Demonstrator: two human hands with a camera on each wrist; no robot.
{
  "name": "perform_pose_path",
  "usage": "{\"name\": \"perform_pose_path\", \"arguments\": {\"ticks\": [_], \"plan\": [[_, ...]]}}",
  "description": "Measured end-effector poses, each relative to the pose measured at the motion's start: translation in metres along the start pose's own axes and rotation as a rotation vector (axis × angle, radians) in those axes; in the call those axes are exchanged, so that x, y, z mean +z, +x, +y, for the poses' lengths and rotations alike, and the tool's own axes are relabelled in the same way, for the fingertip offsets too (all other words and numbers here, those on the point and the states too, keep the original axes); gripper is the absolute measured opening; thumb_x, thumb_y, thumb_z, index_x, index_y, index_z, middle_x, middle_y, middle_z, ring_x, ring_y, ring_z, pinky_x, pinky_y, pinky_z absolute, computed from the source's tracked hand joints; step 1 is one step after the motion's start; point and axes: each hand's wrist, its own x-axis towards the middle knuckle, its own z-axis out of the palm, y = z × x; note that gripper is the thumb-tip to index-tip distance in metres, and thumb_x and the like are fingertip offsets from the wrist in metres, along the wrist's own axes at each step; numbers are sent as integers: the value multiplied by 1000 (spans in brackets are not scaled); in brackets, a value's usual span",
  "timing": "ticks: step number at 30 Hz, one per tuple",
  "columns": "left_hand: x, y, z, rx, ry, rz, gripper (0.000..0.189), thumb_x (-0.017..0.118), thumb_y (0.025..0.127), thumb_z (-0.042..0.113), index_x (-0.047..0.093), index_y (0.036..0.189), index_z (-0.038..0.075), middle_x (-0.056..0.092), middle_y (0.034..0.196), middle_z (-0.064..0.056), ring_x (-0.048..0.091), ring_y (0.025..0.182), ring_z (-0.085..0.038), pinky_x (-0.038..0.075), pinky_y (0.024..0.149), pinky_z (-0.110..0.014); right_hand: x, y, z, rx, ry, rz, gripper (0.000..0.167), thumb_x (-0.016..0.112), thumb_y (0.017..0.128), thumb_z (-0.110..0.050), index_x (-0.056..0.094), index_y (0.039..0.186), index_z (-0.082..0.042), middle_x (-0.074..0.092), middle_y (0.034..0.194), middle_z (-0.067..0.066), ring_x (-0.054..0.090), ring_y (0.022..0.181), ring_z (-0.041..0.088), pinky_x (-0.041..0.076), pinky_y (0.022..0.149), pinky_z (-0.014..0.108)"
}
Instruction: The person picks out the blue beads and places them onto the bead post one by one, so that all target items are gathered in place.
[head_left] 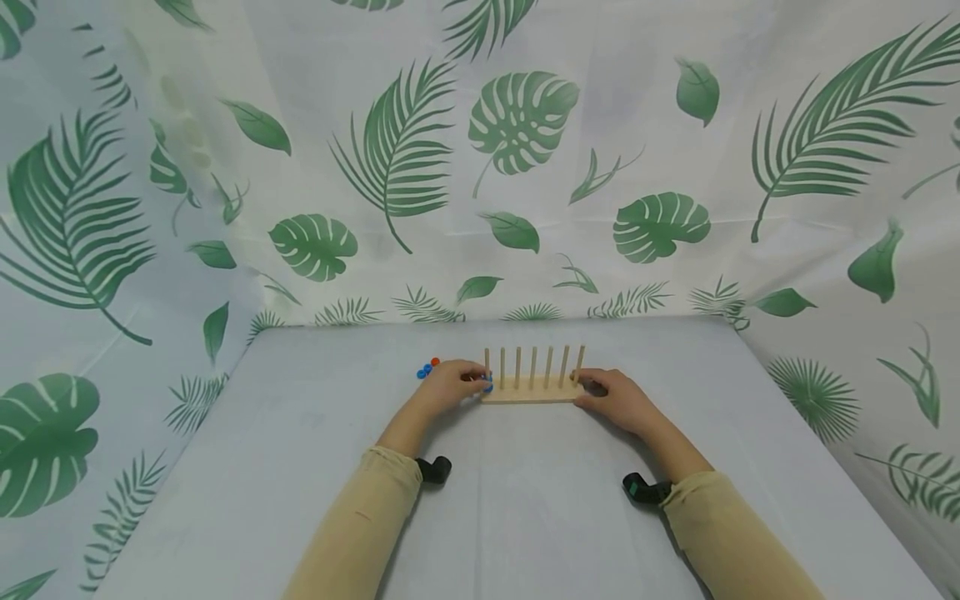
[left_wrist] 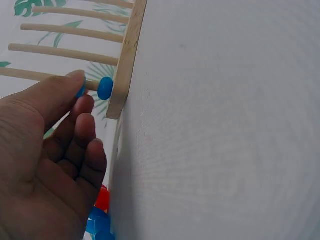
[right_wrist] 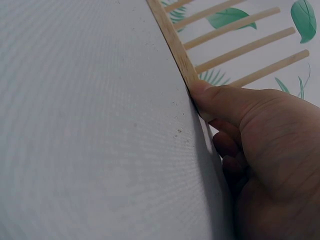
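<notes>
A wooden peg rack (head_left: 532, 398) with a row of several upright pegs stands on the table. At its left end, my left hand (head_left: 447, 385) pinches a blue bead (left_wrist: 81, 91) between thumb and index finger; the bead is around the end peg and mostly covered by the fingertips. Lower on that same peg, a second blue bead (left_wrist: 105, 88) rests against the base. My right hand (head_left: 618, 402) grips the right end of the base, its thumb (right_wrist: 215, 100) on the near edge. In the right wrist view its other fingers are partly hidden.
Just left of my left hand lie loose beads on the table: a red bead (head_left: 436, 362) and blue beads (head_left: 422, 374). The white table (head_left: 525, 500) reaches back to a leaf-printed curtain (head_left: 510, 275). Black straps with cameras are on both wrists.
</notes>
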Motion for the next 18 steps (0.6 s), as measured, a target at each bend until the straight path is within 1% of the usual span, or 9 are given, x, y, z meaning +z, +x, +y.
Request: {"name": "perform_pose_path", "arguments": {"ticks": [11, 14, 18], "plan": [[3, -1, -1, -14, 29, -18, 31, 66, 94, 36, 71, 120, 18, 70, 111, 0, 62, 106, -16, 50, 95, -38, 0, 0, 1, -6, -4, 2, 51, 73, 90, -34, 60, 135, -15, 58, 136, 20, 51, 128, 42, 39, 106, 59], [2, -1, -1, -14, 29, -17, 30, 67, 94, 35, 72, 118, 17, 70, 110, 0, 62, 104, -17, 50, 94, -39, 0, 0, 0, -6, -4, -1, 51, 73, 90, -34, 60, 136, -14, 58, 136, 20, 51, 128, 42, 39, 106, 60], [1, -2, -1, -3, 37, -12, 30, 68, 94, 35, 73, 117, 17, 69, 104, 0, 60, 98, -15, 50, 89, -38, -1, -1, -1, 0, 4, -4, 51, 73, 89, -33, 60, 135, -14, 58, 136, 20, 50, 128, 42, 39, 106, 60]]}}
